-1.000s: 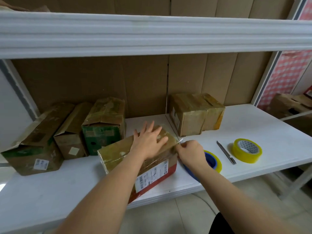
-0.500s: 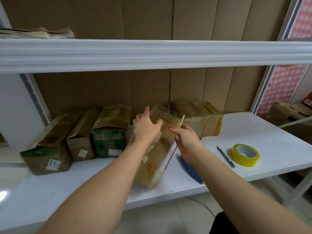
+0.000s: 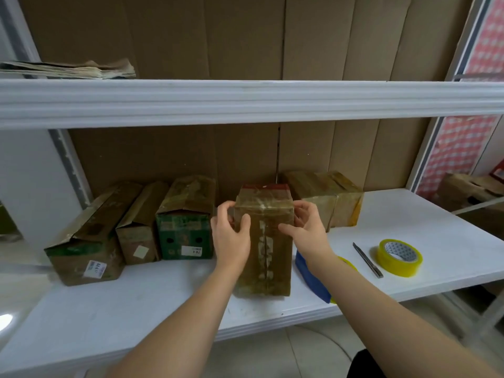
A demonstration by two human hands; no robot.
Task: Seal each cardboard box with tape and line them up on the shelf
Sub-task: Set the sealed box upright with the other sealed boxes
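A tape-covered cardboard box (image 3: 263, 255) with a red far edge stands on end on the white shelf (image 3: 136, 304), between the green box (image 3: 185, 222) and the pair of taped boxes (image 3: 327, 200) at the back. My left hand (image 3: 230, 236) grips its left side near the top, thumb on the front face. My right hand (image 3: 308, 230) grips its right side, thumb on the front. Two more brown boxes (image 3: 87, 241) (image 3: 141, 227) line the shelf to the left of the green one.
A yellow tape roll (image 3: 399, 257) and a utility knife (image 3: 368, 259) lie on the shelf to the right. A blue-and-yellow tape roll (image 3: 313, 279) sits partly behind my right forearm. Flattened cardboard (image 3: 68, 69) lies on the upper shelf (image 3: 245, 102). Another box (image 3: 469, 192) is at far right.
The box went from lying flat to tilted, then stood upright in the gap between the green box and the right boxes. Both hands now hold its sides. The camera view rose.
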